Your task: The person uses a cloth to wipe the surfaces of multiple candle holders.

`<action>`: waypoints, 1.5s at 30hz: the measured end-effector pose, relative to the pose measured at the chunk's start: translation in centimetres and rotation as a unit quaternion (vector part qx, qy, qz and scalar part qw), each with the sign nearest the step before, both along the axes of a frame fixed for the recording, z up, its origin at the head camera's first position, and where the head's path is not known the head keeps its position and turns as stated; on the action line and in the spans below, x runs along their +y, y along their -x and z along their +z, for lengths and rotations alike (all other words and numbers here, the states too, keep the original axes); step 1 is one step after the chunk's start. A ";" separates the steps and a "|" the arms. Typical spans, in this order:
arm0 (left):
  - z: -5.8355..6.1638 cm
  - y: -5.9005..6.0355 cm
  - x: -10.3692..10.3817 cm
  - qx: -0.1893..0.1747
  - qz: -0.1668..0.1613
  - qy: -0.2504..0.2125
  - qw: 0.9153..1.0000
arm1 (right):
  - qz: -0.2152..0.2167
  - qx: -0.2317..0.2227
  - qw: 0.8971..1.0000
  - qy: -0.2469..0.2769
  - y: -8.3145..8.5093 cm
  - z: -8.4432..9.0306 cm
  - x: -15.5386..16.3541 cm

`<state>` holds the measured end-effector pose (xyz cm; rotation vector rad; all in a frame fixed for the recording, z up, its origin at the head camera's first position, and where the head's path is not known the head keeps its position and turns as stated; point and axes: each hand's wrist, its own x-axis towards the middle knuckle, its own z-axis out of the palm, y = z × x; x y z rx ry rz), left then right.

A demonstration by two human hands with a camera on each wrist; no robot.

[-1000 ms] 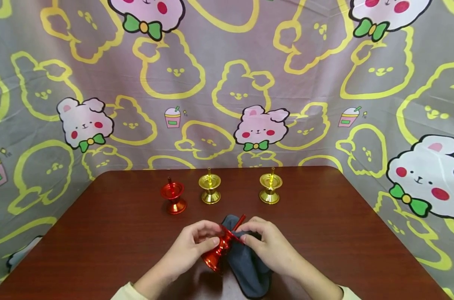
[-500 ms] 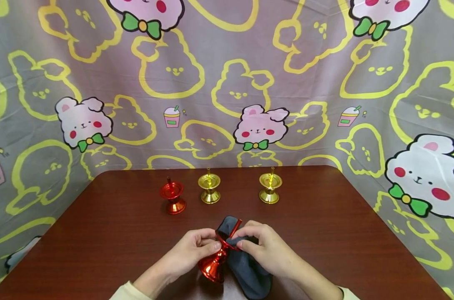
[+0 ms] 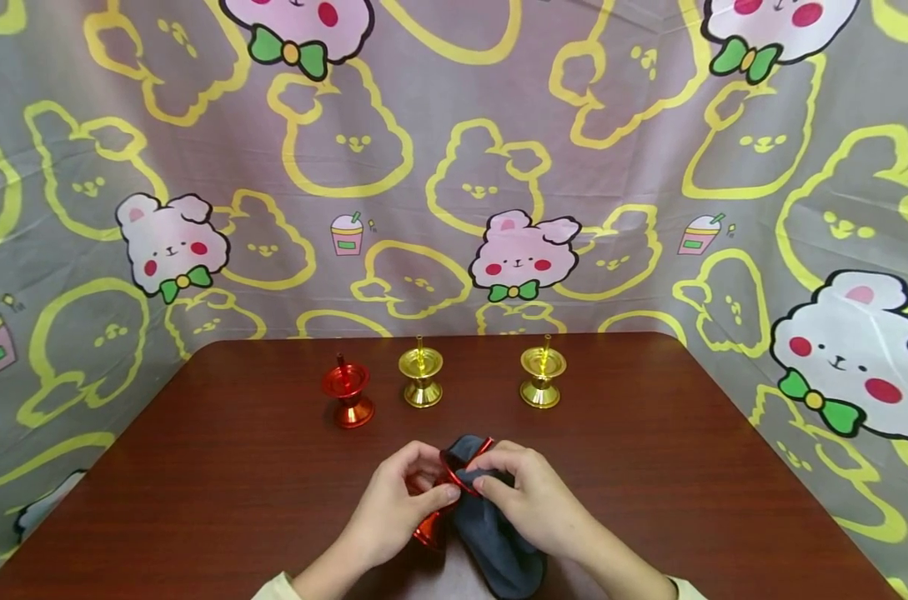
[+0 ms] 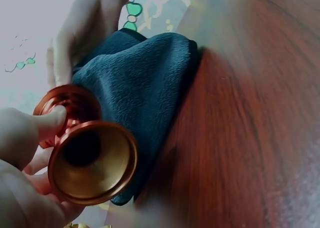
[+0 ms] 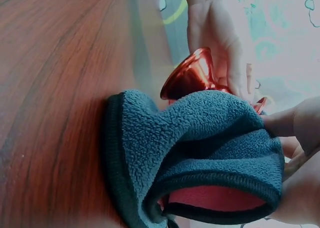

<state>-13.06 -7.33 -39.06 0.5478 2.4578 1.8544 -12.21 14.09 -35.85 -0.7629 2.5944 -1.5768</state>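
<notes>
My left hand (image 3: 397, 508) grips a shiny red candle holder (image 3: 434, 508) by its stem, tilted over the front of the table; its flared base (image 4: 92, 160) faces the left wrist camera. My right hand (image 3: 524, 500) holds a dark blue-grey cloth (image 3: 491, 533) wrapped over the holder's cup end (image 3: 464, 462). In the right wrist view the cloth (image 5: 200, 148) drapes over the red cup, and the holder's base (image 5: 192, 75) sticks out beyond it with my left hand (image 5: 215, 33) behind.
On the dark wooden table (image 3: 198, 467) a second red candle holder (image 3: 346, 393) stands upright at the back, with two gold ones (image 3: 421, 379) (image 3: 541, 377) to its right. A cartoon-print cloth backdrop (image 3: 454, 167) hangs behind and around the table.
The holder has turned in my left hand, so less of its base shows. The cloth has slid further over the cup and now hides the red spike that stuck out.
</notes>
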 end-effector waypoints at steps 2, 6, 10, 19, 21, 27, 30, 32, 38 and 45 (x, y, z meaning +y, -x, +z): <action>0.0 0.0 0.2 0.013 0.016 0.016 1.000 | -0.007 0.003 1.000 -0.001 0.0 -0.1 -0.1; -0.1 0.0 0.1 0.006 0.018 -0.004 1.000 | -0.019 0.005 1.000 0.001 0.0 -0.2 -0.2; -0.2 0.3 -0.3 -0.039 0.002 -0.069 0.997 | -0.047 0.015 0.999 0.015 0.1 -0.3 -0.2; 0.4 0.2 -0.3 -0.109 0.042 -0.181 0.976 | -0.136 -0.015 0.984 0.111 0.5 -0.2 0.0; 0.6 0.1 -0.1 -0.123 0.050 -0.204 0.970 | -0.152 -0.035 0.978 0.138 0.5 -0.1 -0.1; 1.0 -0.2 0.5 -0.141 0.050 -0.264 0.953 | -0.172 -0.070 0.964 0.192 0.5 -0.4 -0.5; 1.1 -0.2 0.9 -0.144 0.047 -0.279 0.948 | -0.172 -0.090 0.958 0.209 0.5 -0.6 -0.8; 1.2 -0.3 1.2 -0.141 0.052 -0.276 0.949 | -0.172 -0.103 0.956 0.215 0.4 -0.7 -1.1; 1.1 -0.2 1.4 -0.136 0.085 -0.248 0.955 | -0.148 -0.123 0.957 0.217 0.2 -0.6 -1.4; 1.0 -0.3 1.5 -0.123 0.125 -0.216 0.961 | -0.134 -0.106 0.962 0.213 0.2 -0.9 -1.3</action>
